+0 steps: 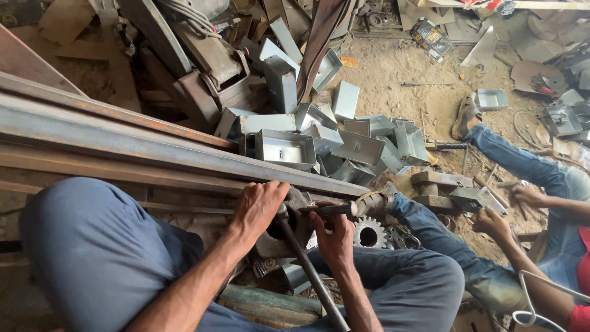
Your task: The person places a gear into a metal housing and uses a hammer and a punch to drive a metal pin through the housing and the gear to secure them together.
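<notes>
My left hand [257,208] rests on a dark metal block [289,237] at the head of a long steel rod [310,276] that runs down between my knees. My right hand [332,237] pinches a dark flat metal piece [326,209] held against that block. Both my legs in blue-grey trousers frame the work. A toothed gear wheel [369,233] lies just right of my right hand.
Long rusty steel bars [123,144] cross from the left. A heap of grey sheet-metal boxes [319,144] lies beyond them. At right another person in jeans sits on the dirt floor, hands [491,221] on a metal box [473,198] over wooden blocks.
</notes>
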